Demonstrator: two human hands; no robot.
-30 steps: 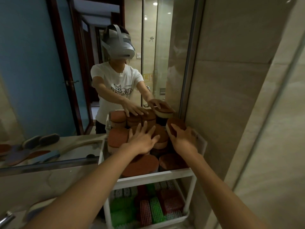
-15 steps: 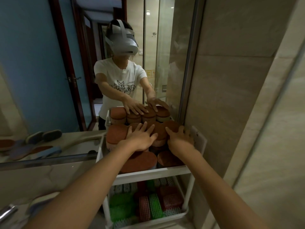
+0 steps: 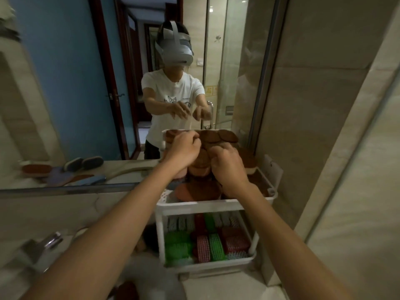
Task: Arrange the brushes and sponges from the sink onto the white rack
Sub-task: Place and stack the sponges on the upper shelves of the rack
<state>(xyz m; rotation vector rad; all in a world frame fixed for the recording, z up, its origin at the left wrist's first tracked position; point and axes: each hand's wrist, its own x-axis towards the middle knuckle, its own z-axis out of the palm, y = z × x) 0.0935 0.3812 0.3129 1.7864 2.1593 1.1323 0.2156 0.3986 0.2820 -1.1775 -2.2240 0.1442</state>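
Observation:
The white rack stands on the counter against the mirror. Its top tier is piled with round brown sponges. The lower tier holds green, red and white scrub brushes. My left hand hovers over the back left of the sponge pile with its fingers curled in. My right hand is just beside it over the middle of the pile, also curled. I see nothing held in either hand. The sink itself is mostly out of view.
A mirror behind the rack reflects a person in a headset and several long-handled brushes on the counter. A chrome tap is at lower left. A tiled wall closes in on the right of the rack.
Both hands lay spread flat on the top sponges before. Now they have lifted off the pile, drawn closer together and curled their fingers. The view has tilted down slightly.

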